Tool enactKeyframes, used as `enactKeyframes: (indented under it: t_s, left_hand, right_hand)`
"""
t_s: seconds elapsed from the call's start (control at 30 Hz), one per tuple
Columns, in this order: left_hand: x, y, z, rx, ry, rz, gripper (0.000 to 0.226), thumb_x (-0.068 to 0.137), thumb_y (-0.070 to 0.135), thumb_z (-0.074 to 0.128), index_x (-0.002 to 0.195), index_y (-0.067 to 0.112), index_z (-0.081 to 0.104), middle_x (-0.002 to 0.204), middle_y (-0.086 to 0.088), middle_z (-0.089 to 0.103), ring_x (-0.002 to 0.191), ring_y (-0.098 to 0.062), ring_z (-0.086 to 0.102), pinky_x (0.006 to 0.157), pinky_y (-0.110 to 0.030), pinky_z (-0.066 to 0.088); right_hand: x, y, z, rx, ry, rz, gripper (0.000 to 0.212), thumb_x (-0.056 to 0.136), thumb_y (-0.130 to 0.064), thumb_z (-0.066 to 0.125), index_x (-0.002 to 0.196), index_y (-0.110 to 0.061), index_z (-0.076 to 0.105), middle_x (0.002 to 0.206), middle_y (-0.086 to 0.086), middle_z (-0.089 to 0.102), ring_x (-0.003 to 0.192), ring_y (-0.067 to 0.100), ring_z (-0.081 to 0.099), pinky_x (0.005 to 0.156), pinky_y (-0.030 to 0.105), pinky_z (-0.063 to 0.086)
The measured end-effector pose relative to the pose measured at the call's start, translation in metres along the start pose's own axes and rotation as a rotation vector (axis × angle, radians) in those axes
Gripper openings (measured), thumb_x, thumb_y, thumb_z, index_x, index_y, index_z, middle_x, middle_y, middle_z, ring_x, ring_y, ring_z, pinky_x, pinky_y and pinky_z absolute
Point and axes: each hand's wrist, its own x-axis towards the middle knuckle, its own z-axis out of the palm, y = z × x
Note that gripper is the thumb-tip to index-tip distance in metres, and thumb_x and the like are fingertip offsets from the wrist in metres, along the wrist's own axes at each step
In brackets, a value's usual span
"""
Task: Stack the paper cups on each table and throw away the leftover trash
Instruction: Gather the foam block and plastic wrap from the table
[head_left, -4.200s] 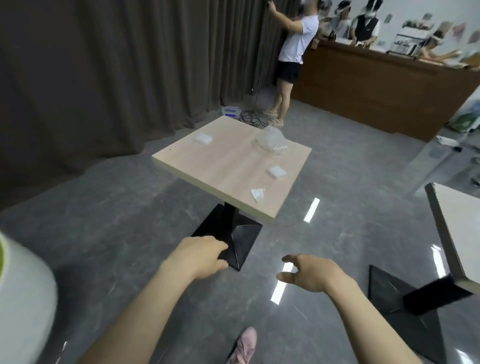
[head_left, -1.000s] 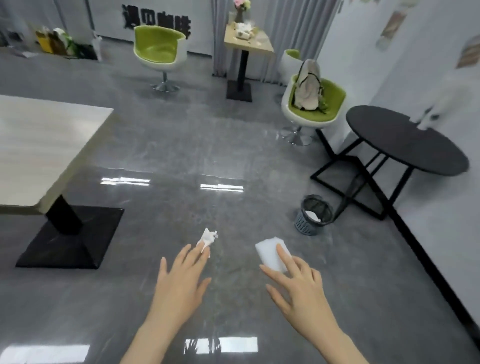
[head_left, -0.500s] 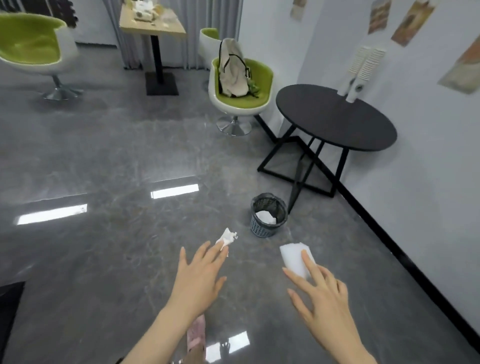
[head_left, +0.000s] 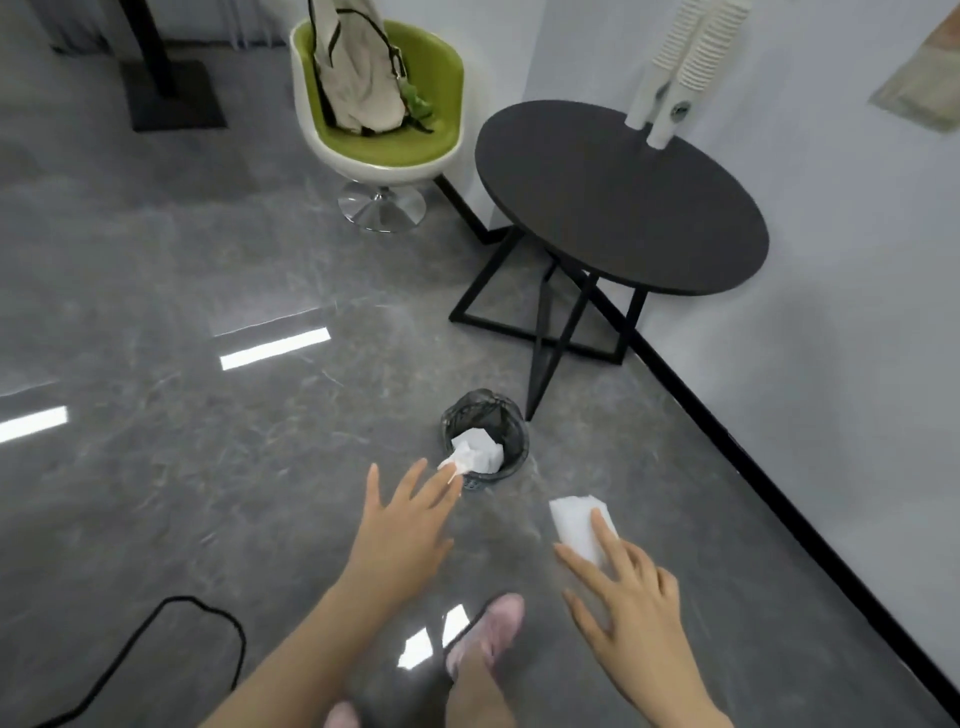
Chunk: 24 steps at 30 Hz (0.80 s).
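My left hand (head_left: 400, 530) reaches forward with spread fingers and pinches a small crumpled tissue (head_left: 453, 464) at its fingertips, right at the near rim of a small dark mesh bin (head_left: 515, 423) on the floor. White paper lies inside the bin. To the right and nearer me, my right hand (head_left: 628, 587) holds a folded white napkin (head_left: 576, 522) between index finger and thumb. Two tall stacks of white paper cups (head_left: 680, 62) stand at the far edge of a round black table (head_left: 618, 202).
The black table's frame legs (head_left: 545, 332) stand just behind the bin, by the white wall (head_left: 831, 312). A green chair (head_left: 431, 145) holds a beige bag. A black cable (head_left: 156, 623) loops on the floor at lower left. My pink shoe (head_left: 493, 623) is below my hands.
I have walked from the wooden table toward the bin. It now sits directly in front of my left fingertips, and both hands still carry their pieces of paper.
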Motion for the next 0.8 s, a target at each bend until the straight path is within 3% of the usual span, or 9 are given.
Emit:
enactKeyframes:
  t_s: [0.1, 0.23, 0.27, 0.33, 0.37, 0.43, 0.5, 0.67, 0.8]
  left_hand:
    - [0.055, -0.006, 0.013, -0.009, -0.056, -0.028, 0.068, 0.099, 0.043, 0.04, 0.154, 0.026, 0.004, 0.161, 0.01, -0.002, 0.148, -0.018, -0.004, 0.112, -0.062, -0.004]
    - [0.124, -0.012, 0.042, 0.002, -0.154, -0.103, 0.07, 0.097, 0.042, 0.044, 0.154, 0.024, 0.009, 0.161, 0.007, 0.002, 0.148, -0.021, 0.0, 0.111, -0.065, 0.0]
    - [0.141, -0.013, 0.048, -0.004, -0.151, -0.111, 0.072, 0.093, 0.042, 0.052, 0.153, 0.023, 0.017, 0.161, 0.005, 0.01, 0.148, -0.024, 0.009, 0.11, -0.068, 0.005]
    - [0.176, -0.015, 0.063, -0.038, -0.167, -0.139, 0.077, 0.083, 0.043, 0.067, 0.148, 0.019, 0.034, 0.156, 0.001, 0.028, 0.144, -0.026, 0.026, 0.106, -0.072, 0.016]
    - [0.193, -0.015, 0.076, -0.038, -0.189, -0.152, 0.076, 0.085, 0.043, 0.063, 0.15, 0.019, 0.03, 0.157, 0.001, 0.025, 0.145, -0.026, 0.022, 0.107, -0.072, 0.012]
    - [0.228, -0.015, 0.106, -0.058, -0.261, -0.198, 0.07, 0.094, 0.041, 0.047, 0.153, 0.021, 0.014, 0.16, 0.004, 0.01, 0.148, -0.022, 0.006, 0.11, -0.067, -0.002]
    - [0.263, -0.016, 0.139, -0.078, -0.291, -0.237, 0.066, 0.097, 0.037, 0.04, 0.154, 0.021, 0.009, 0.161, 0.004, 0.007, 0.148, -0.022, 0.002, 0.11, -0.066, -0.005]
    - [0.35, -0.023, 0.223, -0.09, -0.367, -0.25, 0.067, 0.099, 0.028, 0.04, 0.154, 0.019, 0.003, 0.161, 0.002, 0.003, 0.148, -0.026, -0.003, 0.11, -0.065, -0.008]
    - [0.405, -0.034, 0.3, -0.029, -0.408, -0.183, 0.07, 0.097, 0.031, 0.043, 0.154, 0.018, 0.005, 0.16, -0.001, 0.003, 0.148, -0.029, -0.004, 0.11, -0.064, -0.01]
  right_hand:
    - [0.06, 0.03, 0.016, -0.016, -0.071, -0.032, 0.047, 0.089, -0.044, 0.06, 0.133, -0.051, 0.046, 0.158, -0.004, 0.02, 0.128, 0.023, 0.042, 0.101, 0.038, 0.032]
    - [0.141, 0.072, 0.05, -0.072, -0.266, -0.118, 0.05, 0.095, -0.055, 0.037, 0.14, -0.06, 0.016, 0.159, -0.008, -0.009, 0.138, 0.017, 0.022, 0.106, 0.032, 0.022]
    - [0.162, 0.079, 0.055, -0.102, -0.308, -0.132, 0.052, 0.092, -0.055, 0.045, 0.139, -0.059, 0.023, 0.16, -0.004, -0.003, 0.136, 0.02, 0.028, 0.105, 0.035, 0.027]
    - [0.203, 0.091, 0.067, -0.101, -0.345, -0.152, 0.058, 0.078, -0.048, 0.071, 0.132, -0.047, 0.05, 0.154, 0.01, 0.03, 0.118, 0.03, 0.054, 0.09, 0.042, 0.045]
    - [0.223, 0.099, 0.076, -0.129, -0.358, -0.164, 0.06, 0.074, -0.046, 0.076, 0.13, -0.043, 0.054, 0.15, 0.013, 0.037, 0.112, 0.032, 0.058, 0.084, 0.043, 0.048]
    - [0.262, 0.118, 0.102, -0.232, -0.45, -0.193, 0.061, 0.088, -0.052, 0.056, 0.143, -0.047, 0.031, 0.159, 0.009, 0.012, 0.127, 0.029, 0.043, 0.098, 0.04, 0.036]
    - [0.298, 0.139, 0.136, -0.226, -0.478, -0.194, 0.06, 0.095, -0.055, 0.036, 0.147, -0.05, 0.008, 0.16, 0.003, -0.011, 0.134, 0.022, 0.03, 0.104, 0.034, 0.025]
    - [0.376, 0.163, 0.241, -0.216, -0.474, -0.225, 0.061, 0.096, -0.055, 0.034, 0.147, -0.048, 0.002, 0.16, 0.006, -0.01, 0.135, 0.024, 0.031, 0.105, 0.036, 0.026]
    - [0.422, 0.18, 0.338, -0.231, -0.508, -0.251, 0.059, 0.096, -0.051, 0.038, 0.149, -0.044, 0.012, 0.161, 0.01, -0.005, 0.138, 0.03, 0.027, 0.11, 0.041, 0.022]
